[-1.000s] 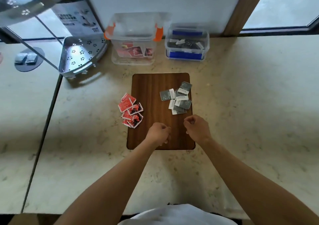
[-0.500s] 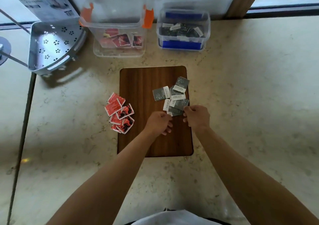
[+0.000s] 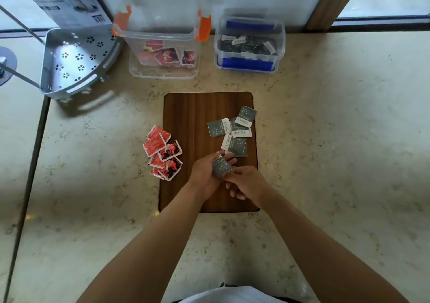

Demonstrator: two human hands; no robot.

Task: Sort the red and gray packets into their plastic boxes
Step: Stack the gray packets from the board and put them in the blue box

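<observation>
The pale marbled stone desk [image 3: 325, 163] fills the view, with wide bare room on its right side and along the near edge. At the far left stands a grey perforated metal corner rack [image 3: 74, 60]. Against the far wall sit two clear plastic boxes, just apart: the taller one with orange clips [image 3: 162, 46] holds red packets, and the lower one with blue clips [image 3: 249, 44], to its right, holds gray packets. A dark wooden rectangular board [image 3: 186, 121] lies in the middle of the desk, its far edge clear of both boxes. A heap of red foil packets [image 3: 162, 153] lies across the board's left edge, mostly on the stone. A loose cluster of gray packets with white strips [image 3: 232, 132] lies on the board's right half, one corner reaching the right edge. The left hand [image 3: 204, 174] hovers over the board's near half, its fingers [image 3: 229, 157] spread under a single gray packet [image 3: 222, 166] resting on them. The right hand [image 3: 249, 183] sits just beside it, fingers curled loosely, the tips touching that packet's near corner.
</observation>
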